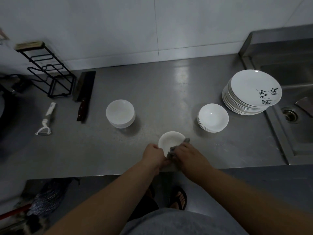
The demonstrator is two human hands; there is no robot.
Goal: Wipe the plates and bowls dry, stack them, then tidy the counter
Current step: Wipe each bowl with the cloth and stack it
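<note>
Near the counter's front edge my left hand grips the left rim of a small white bowl, held tilted. My right hand presses a grey cloth against the bowl's right side. To the left stands a stack of white bowls. A second stack of white bowls stands to the right. Behind that, a tall pile of white plates with black brush marks on the top one sits beside the sink.
The steel counter carries a cleaver, a white peeler and a black wire rack at the left. A steel sink with a drain lies at the right. A mop leans below the counter's front edge.
</note>
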